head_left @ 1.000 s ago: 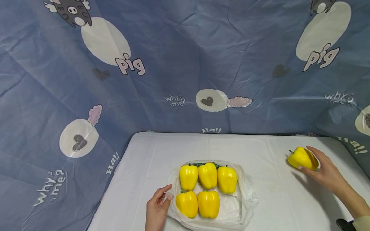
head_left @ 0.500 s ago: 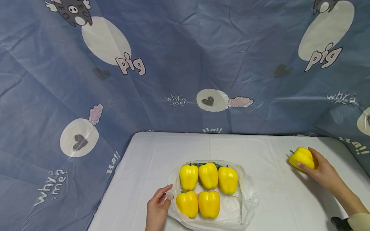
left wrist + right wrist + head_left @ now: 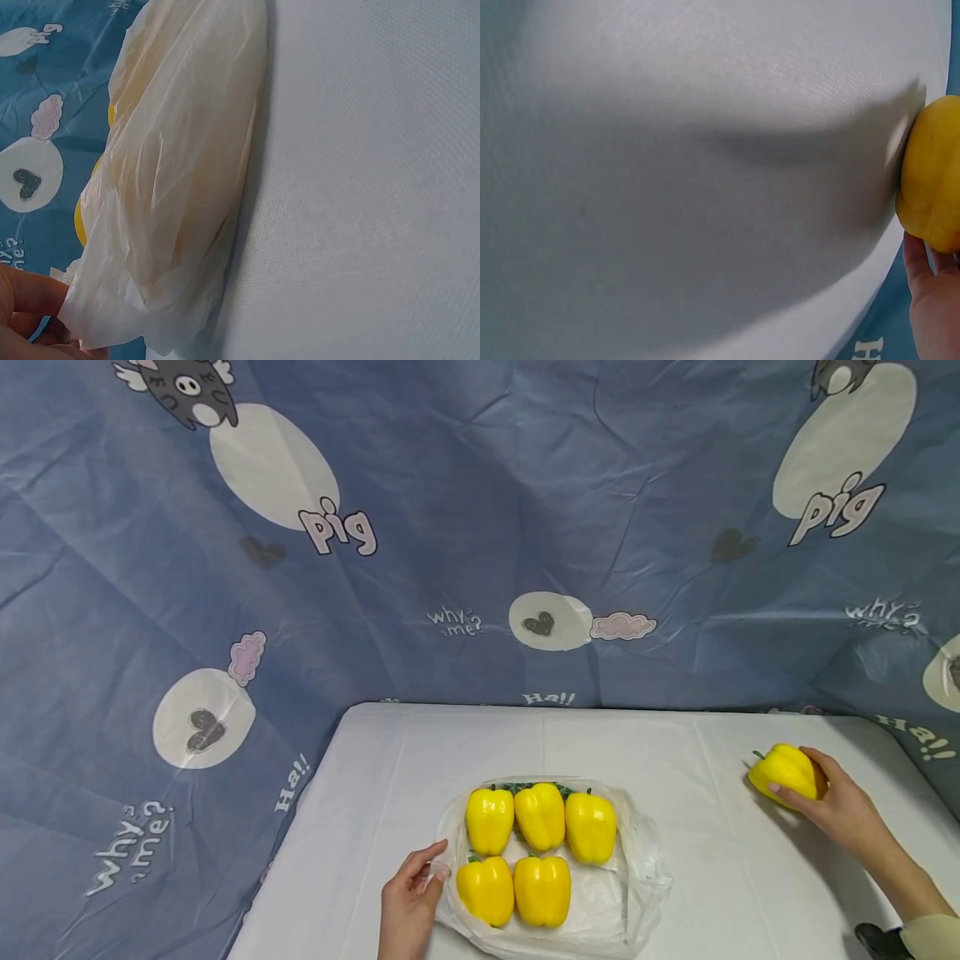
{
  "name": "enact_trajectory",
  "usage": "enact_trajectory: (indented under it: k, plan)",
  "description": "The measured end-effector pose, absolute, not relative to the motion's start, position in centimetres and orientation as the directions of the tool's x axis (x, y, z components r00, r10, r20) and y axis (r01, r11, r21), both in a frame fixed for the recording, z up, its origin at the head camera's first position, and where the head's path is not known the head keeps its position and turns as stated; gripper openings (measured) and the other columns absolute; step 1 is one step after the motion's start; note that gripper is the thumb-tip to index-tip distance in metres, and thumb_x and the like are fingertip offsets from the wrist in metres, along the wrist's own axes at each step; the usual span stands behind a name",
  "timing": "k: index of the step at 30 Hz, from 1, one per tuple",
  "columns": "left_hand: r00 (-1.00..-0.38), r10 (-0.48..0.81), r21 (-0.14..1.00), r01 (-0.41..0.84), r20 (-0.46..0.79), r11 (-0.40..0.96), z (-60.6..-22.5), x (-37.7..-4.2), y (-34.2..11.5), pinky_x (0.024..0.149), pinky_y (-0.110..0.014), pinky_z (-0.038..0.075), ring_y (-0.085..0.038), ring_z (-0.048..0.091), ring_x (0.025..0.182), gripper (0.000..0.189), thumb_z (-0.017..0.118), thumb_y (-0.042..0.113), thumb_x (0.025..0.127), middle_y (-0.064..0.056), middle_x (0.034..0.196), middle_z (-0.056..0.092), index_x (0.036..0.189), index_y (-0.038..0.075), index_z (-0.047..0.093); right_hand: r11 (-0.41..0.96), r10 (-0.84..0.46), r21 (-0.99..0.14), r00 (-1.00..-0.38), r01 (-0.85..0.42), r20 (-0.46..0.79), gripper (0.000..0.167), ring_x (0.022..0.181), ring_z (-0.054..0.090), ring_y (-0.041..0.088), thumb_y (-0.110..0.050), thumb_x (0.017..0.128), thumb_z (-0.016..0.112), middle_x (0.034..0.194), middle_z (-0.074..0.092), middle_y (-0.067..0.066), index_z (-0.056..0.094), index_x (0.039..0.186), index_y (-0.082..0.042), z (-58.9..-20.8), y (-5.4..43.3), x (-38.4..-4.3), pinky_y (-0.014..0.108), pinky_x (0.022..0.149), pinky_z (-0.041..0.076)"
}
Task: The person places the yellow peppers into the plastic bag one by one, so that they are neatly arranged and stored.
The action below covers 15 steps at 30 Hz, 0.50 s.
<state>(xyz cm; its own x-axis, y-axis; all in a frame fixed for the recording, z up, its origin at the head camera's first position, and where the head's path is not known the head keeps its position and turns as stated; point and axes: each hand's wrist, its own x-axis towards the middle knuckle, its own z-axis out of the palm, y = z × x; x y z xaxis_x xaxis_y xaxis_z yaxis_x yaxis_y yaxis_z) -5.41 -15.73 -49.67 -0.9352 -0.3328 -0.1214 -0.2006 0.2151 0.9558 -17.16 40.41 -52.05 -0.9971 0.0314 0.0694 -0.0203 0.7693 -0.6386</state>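
My right hand grips a yellow bell pepper at the table's far right, thumb on the near side and fingers behind. The pepper's green stem points left; in the right wrist view the pepper is close against the white cloth. At the left rim of a thin white plastic bag, my left hand pinches the film between thumb and fingers. The left wrist view shows the bag's crumpled side with the fingers at its edge. Several yellow bell peppers lie inside the opened bag in two rows.
A white cloth covers the table. Behind it and along the left hangs a blue printed curtain. Some dark green material shows at the bag's back rim. Part of a black object is by the right sleeve.
The right hand has tipped the bell pepper slightly and lowered it towards the cloth, its fingers wrapping closer round it. My left hand and the bag look the same.
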Motion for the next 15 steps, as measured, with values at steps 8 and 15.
enact_trajectory:
  k: [8,15]
  plan:
    - [-0.926,-0.35,0.953,-0.222,-0.141,0.204,-49.8,-5.2,-15.8,0.085,-0.015,0.045,-0.021,0.051,0.105,0.034,0.066,-0.006,0.088,-0.006,0.114,0.065,0.119,0.008,0.071,0.76,0.062,-0.649,-0.995,-0.007,0.083,0.087,0.115,0.035,0.059,-0.032,0.092,0.069,0.133,0.032,0.046,0.019,0.145,0.016,-51.9,40.0,-16.6,0.071,0.095,0.026]
    - [-0.928,-0.346,0.956,-0.217,-0.139,0.198,-49.8,-5.2,-15.9,0.083,-0.016,0.046,-0.021,0.05,0.1,0.035,0.066,-0.007,0.088,-0.007,0.113,0.065,0.119,0.008,0.071,0.751,0.098,-0.659,-0.993,0.032,0.063,0.091,0.118,0.033,0.059,-0.035,0.092,0.069,0.136,0.029,0.046,0.017,0.146,0.016,-51.5,39.3,-16.1,0.072,0.096,0.026]
